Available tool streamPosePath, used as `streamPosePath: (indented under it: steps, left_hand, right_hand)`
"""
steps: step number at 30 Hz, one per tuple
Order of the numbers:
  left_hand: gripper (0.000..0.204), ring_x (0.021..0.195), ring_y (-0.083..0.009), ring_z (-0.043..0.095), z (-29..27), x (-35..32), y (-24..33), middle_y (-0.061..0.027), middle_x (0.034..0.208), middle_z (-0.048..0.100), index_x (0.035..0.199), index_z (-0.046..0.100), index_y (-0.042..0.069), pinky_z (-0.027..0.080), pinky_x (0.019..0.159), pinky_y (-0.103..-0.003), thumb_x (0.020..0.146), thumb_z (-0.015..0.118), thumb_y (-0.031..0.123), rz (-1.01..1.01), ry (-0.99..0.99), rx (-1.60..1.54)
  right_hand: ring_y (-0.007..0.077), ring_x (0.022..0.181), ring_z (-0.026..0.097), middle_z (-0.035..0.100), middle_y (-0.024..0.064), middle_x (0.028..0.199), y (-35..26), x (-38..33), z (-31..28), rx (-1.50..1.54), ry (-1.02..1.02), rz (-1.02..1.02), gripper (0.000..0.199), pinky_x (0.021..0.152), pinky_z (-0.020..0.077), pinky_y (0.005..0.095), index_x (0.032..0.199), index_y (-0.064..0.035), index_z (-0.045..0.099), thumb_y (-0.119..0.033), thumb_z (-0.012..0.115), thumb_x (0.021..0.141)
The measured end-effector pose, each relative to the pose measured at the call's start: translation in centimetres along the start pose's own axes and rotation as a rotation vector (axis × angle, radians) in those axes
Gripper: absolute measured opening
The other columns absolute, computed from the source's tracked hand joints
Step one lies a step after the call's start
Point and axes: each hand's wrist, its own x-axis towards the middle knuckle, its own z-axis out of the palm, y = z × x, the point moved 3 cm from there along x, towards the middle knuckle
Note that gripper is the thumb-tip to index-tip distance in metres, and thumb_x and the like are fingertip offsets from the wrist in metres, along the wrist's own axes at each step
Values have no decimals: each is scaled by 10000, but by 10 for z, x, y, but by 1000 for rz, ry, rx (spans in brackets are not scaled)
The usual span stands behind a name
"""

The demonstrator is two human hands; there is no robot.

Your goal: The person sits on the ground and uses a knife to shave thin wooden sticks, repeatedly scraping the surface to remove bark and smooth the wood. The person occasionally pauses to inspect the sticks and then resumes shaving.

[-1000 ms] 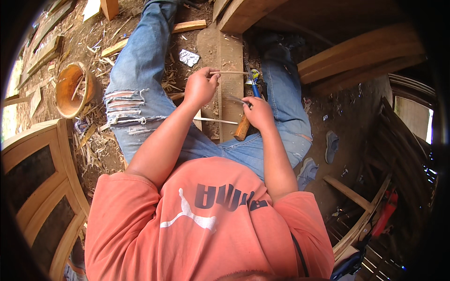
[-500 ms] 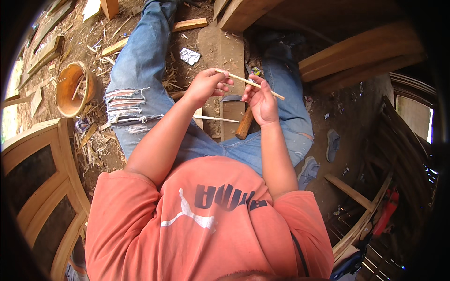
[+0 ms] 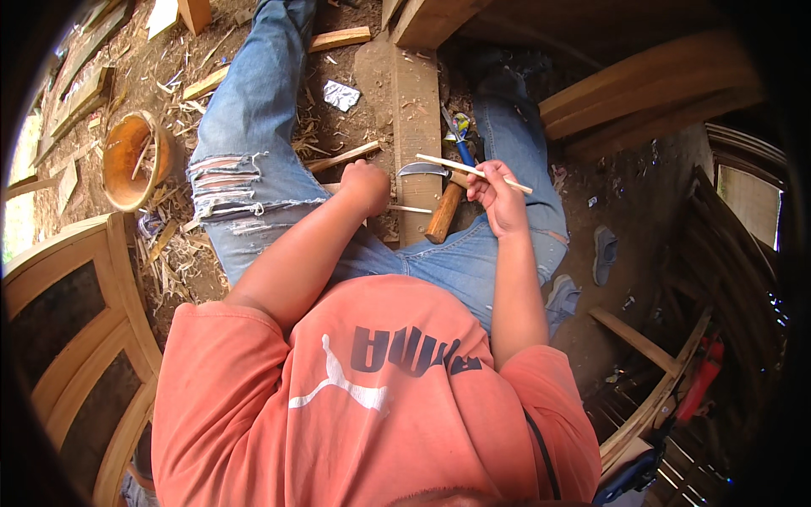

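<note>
I sit with a worn wooden plank [image 3: 416, 110] between my legs. My right hand [image 3: 498, 196] grips a thin pale stick [image 3: 460, 167] that slants up to the left over the plank. Just beneath it lies a curved blade with a wooden handle [image 3: 443, 213], resting on the plank. My left hand [image 3: 367, 186] is curled at the plank's left edge, its fingers closed over the end of a second thin stick [image 3: 412, 209] that lies across the plank. My orange shirt hides my lap.
A round orange-brown bowl [image 3: 127, 160] sits on the ground at the left among wood shavings and offcuts [image 3: 338, 38]. A blue-handled tool [image 3: 460, 139] lies beyond the blade. Curved wooden frames [image 3: 76, 338] stand at lower left, heavy beams [image 3: 642, 80] at upper right.
My left hand let go of the slanted stick and dropped to the second stick on the plank. My right hand kept the first stick and drew slightly toward my body.
</note>
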Motion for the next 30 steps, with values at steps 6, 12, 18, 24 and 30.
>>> streamPosePath:
  steps: [6,12,18,24,30]
  left_hand:
    - [300,1202,-344,691,4,2,4,-138,1196,780,1111,821,67,565,982,-440,870,699,197,29,-29,20]
    - [248,988,-390,750,-17,7,-15,-193,1057,783,1100,800,84,593,878,-485,928,660,198,62,81,-176]
    - [251,887,-254,736,-43,2,-15,-117,939,780,1143,776,62,568,813,-394,973,732,241,94,295,-894]
    - [285,904,-98,669,-48,-2,-1,-45,973,784,1185,787,23,537,845,-295,997,756,235,292,116,-1130]
    - [318,893,-91,668,-45,-4,6,-35,971,785,1189,798,26,529,838,-274,982,784,267,370,-25,-1250]
  right_hand:
    - [124,727,690,745,99,961,5,-4,-2,-109,25,20,141,680,560,278,1101,-43,657,-175,611,1085]
    - [119,721,681,749,104,941,-15,-7,-5,-146,-89,46,146,684,562,267,1079,-32,674,-168,621,1077]
    - [140,725,693,736,106,938,-15,-10,-6,-268,-100,105,218,665,561,261,1221,-25,632,-187,616,1076]
    - [137,711,702,753,119,948,-12,-9,14,-187,-173,124,375,677,590,275,1392,-1,551,-161,630,1063]
    - [170,811,722,739,130,959,-3,-8,26,-102,-233,154,230,702,607,302,1230,23,662,-133,608,1069]
